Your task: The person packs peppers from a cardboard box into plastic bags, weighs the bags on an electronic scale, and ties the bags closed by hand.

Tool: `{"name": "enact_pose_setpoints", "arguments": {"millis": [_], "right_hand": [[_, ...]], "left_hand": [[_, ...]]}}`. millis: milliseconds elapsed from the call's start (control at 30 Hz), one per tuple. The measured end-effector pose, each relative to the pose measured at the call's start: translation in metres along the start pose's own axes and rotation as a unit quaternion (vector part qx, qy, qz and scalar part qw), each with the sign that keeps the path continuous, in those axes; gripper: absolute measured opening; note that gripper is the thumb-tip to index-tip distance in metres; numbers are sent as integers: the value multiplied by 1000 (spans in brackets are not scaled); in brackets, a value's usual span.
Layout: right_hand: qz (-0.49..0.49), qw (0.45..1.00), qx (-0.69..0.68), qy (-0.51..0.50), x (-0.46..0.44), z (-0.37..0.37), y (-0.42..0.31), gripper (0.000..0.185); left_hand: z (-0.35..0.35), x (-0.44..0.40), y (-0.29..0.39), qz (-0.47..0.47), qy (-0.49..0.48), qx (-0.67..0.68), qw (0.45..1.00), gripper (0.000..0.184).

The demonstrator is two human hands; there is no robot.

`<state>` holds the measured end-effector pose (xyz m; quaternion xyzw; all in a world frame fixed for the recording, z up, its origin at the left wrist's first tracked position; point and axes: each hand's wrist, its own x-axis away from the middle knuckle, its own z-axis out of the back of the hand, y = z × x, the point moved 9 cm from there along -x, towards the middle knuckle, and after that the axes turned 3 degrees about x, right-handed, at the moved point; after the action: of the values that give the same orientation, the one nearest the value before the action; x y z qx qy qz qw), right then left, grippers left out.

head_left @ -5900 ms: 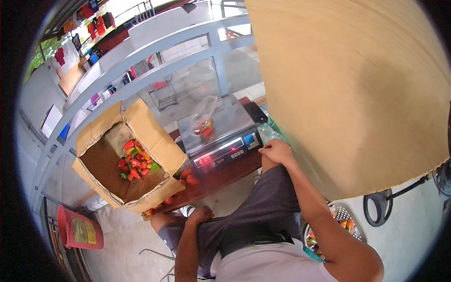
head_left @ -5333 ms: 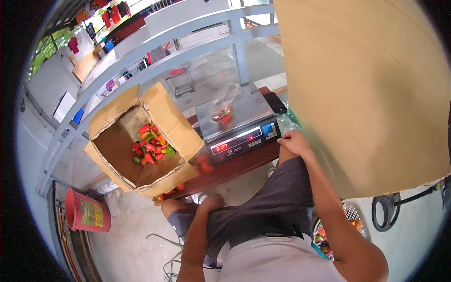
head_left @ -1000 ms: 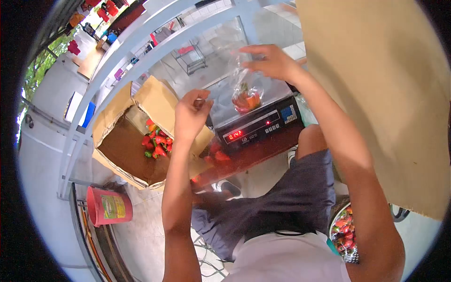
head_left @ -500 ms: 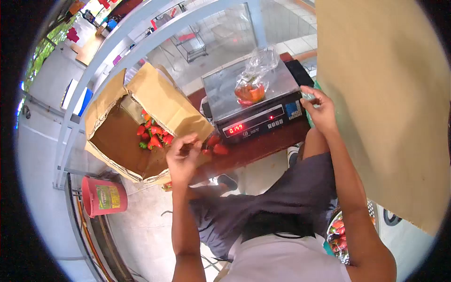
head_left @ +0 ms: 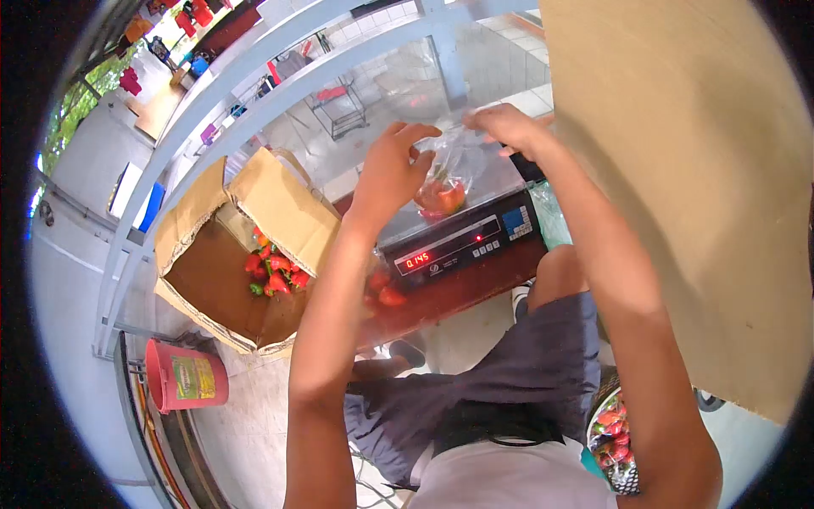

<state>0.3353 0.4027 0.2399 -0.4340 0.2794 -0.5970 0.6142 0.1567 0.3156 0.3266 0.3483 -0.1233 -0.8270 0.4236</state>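
Observation:
A clear plastic bag (head_left: 454, 165) holding red-orange peppers (head_left: 443, 200) sits on the metal pan of a digital scale (head_left: 458, 248), whose red display reads 0.145. At the bag's left side is my left hand (head_left: 394, 170), fingers curved and apart, thumb separate from the index finger. My right hand (head_left: 513, 133) reaches in from the other side, its fingertips by the bag's upper edge. Both hands look open; whether they touch the thin film is hard to see. More red peppers (head_left: 387, 291) lie in front of the scale, partly behind my left forearm.
An open cardboard box (head_left: 225, 284) with red peppers (head_left: 278, 271) stands at left. Big cardboard (head_left: 678, 187) blocks the right side. A pink bucket (head_left: 188, 376) is on the floor; a basket of peppers (head_left: 612, 437) sits by my right elbow. Pale blue rails (head_left: 314, 55) run behind.
Both hands have moved up and inward to the plastic bag, the left from beside the box, the right from the scale's right edge. The display went from 0.159 to 0.145.

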Motion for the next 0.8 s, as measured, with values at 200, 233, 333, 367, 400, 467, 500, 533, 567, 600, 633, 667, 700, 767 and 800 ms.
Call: {"name": "enact_pose_setpoints", "arguments": {"millis": [200,233,333,367,400,467,500,533,567,600,633,667,700,767,800], "right_hand": [[283,933,197,102,16,-24,-71,25],[282,937,188,80,7,-31,-69,36],[305,912,252,110,19,-41,-84,40],[306,905,275,103,22,-47,-90,44],[299,908,278,98,21,-49,-88,44],[293,911,280,80,16,-62,-89,46],[293,911,278,80,17,-67,-91,46],[293,912,275,79,22,-67,-91,47],[294,913,272,77,22,-67,-89,47],[301,915,258,71,19,-68,-84,48],[310,916,246,66,13,-67,-80,48],[303,921,237,69,13,-64,-79,47],[295,925,227,71,14,-60,-78,47],[310,919,228,85,2,-55,-75,45],[283,939,190,38,3,-57,-79,45]], "left_hand": [[-56,-44,-66,136,-58,28,989,24],[-69,-45,-79,108,-85,-37,990,21],[-113,-42,-128,64,-116,-130,983,19],[-121,-33,-144,83,-92,-94,988,20],[-130,-30,-152,79,-87,-113,987,21],[-158,-23,-177,67,-73,-164,981,22],[-181,-19,-204,62,-63,-199,976,22],[-190,-12,-220,60,-56,-235,969,22],[-174,-10,-198,107,-143,-244,953,28],[-152,-6,-164,153,-230,-245,929,34],[-131,-2,-150,147,-153,-182,960,31],[-116,3,-141,155,-123,-146,969,30],[-101,3,-129,168,-107,-118,973,28],[-80,-5,-102,182,-98,-81,975,26],[-66,-7,-86,169,-99,-88,977,24]]}}
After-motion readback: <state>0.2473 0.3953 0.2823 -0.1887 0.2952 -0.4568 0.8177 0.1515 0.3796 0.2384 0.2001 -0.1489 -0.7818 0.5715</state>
